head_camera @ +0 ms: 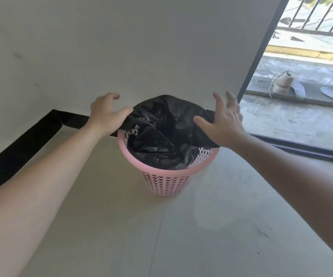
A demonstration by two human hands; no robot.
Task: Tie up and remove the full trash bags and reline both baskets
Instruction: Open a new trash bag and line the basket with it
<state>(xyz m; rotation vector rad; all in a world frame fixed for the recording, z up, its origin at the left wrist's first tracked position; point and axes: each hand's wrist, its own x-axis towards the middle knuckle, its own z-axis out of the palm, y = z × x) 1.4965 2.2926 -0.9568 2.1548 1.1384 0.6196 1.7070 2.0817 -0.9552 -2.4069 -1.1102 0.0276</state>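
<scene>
1. Both forearms are reaching forward from the bottom corners, converging on the pink basket (167, 184), which is standing upright on the floor near the wall.
2. Inside it, the black bag (161, 136) is sitting loosely. Its mouth is rising above the far rim, while the near rim is showing bare and perforated wall is peeking out at both sides.
3. Directly between the hands, the bag's mouth is stretching left to right, with each hand flanking one side and neither noticeably nearer.
4. At the bag's left edge, the left hand (107, 114) is laying its thumb on the plastic with its fingers loosely curled above. Whether it is actually pinching the film I cannot tell.
5. On the right edge, the right hand (225, 120) is resting with fingers splayed and thumb extended, gripping nothing.
6. Judging by this, the relining is partway through: the hem is probably needing to go outward and down over the rim on each side.
</scene>
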